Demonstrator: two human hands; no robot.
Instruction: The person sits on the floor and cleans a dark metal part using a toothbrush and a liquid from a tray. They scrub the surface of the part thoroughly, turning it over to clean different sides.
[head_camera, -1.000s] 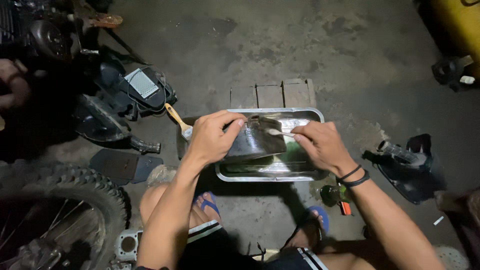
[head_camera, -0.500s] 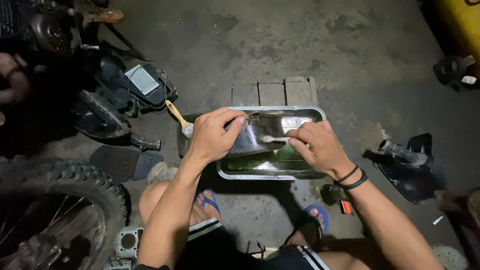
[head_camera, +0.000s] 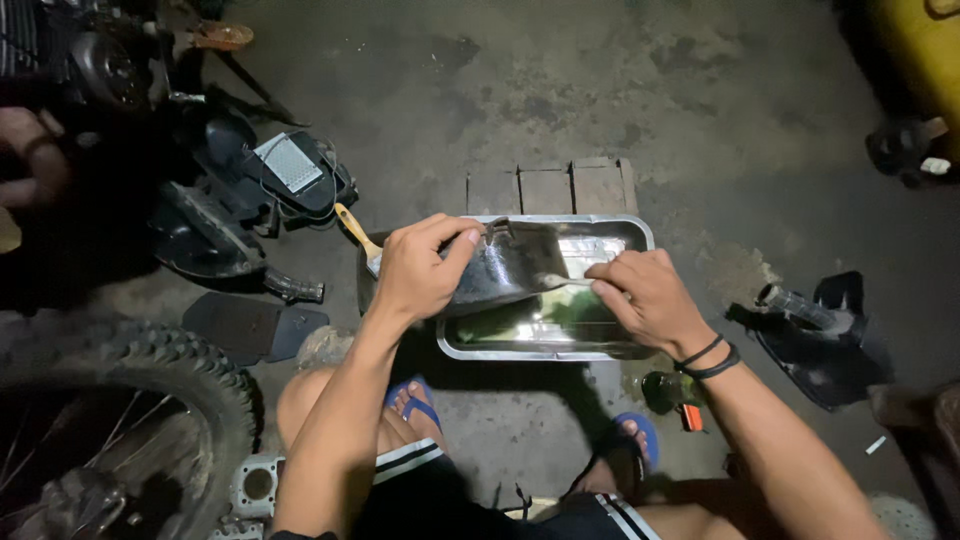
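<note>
Head view: the left hand (head_camera: 420, 270) grips a dark curved metal part (head_camera: 510, 265) over the steel tray (head_camera: 640, 235) at center. At three o'clock of it, the right hand (head_camera: 645, 295) pinches what looks like a small brush (head_camera: 562, 282), its tip touching the part.

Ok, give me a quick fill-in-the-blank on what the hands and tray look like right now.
1. The left hand holds a dark metal part over the ____ metal tray.
2. The right hand holds a small brush against the ____.
3. Black bands circle the ____ wrist.
4. A knobby tyre lies on the person's ____ side.

Missing words: rectangular; part; right; left
</note>
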